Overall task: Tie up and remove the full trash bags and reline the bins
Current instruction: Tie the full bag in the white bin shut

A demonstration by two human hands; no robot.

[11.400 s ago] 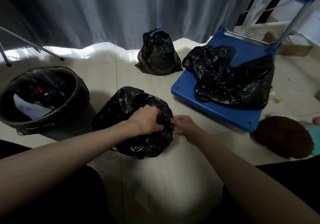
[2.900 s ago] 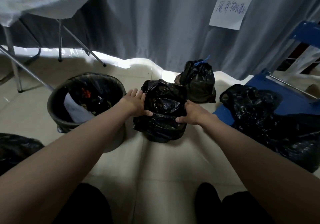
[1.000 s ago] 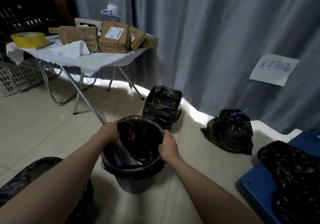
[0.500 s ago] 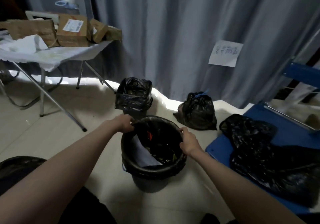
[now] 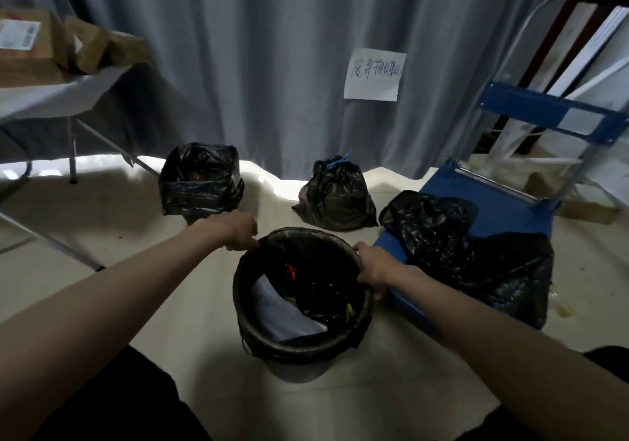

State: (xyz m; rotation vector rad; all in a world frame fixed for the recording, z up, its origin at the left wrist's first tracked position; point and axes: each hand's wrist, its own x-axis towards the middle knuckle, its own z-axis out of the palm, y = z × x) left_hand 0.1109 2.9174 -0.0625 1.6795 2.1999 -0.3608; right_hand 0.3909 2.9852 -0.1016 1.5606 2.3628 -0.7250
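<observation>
Bin [image 5: 303, 345] sits on floor directly below, between both hands. Left hand [image 5: 238, 231] pinches liner [image 5: 272, 236] at far-left rim, right hand [image 5: 372, 267] grips right rim; bag lifts straight up.

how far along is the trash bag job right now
Done: one tied bag with a blue tie sits by the curtain. In hand: left hand and right hand grip the liner rim of the full bin. Left: tie it, lift it out, reline.
</observation>
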